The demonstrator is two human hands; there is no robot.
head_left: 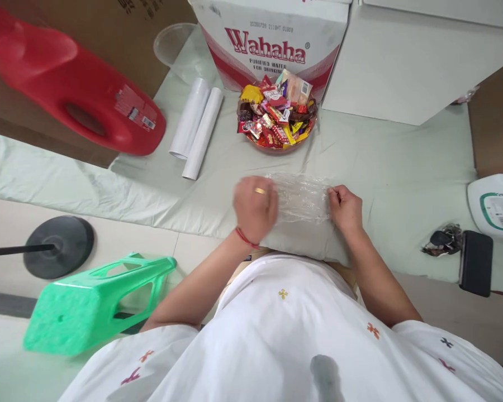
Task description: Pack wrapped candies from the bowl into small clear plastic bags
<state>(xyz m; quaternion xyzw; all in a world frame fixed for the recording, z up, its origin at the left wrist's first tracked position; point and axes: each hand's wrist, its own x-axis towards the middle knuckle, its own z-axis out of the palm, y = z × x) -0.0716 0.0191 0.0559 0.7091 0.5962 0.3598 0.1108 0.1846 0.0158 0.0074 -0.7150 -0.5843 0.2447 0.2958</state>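
A crinkled clear plastic bag or sheet (302, 198) is stretched between my two hands, just above the pale green cloth near its front edge. My left hand (255, 206), wearing a gold ring and a red wrist string, is closed on the plastic's left end and slightly blurred. At the right end, my right hand (346, 207) pinches the plastic between thumb and fingers. Beyond the plastic sits a bowl (272, 148) heaped with wrapped sweets (276, 114).
Behind the bowl stands a Wahaha carton (272, 44), beside a white box (385, 67). Two white paper rolls (197, 128) and a red jug (121, 111) lie left. A black phone (476, 262) and white bottle (497, 204) are right; a green stool (96, 301) is lower left.
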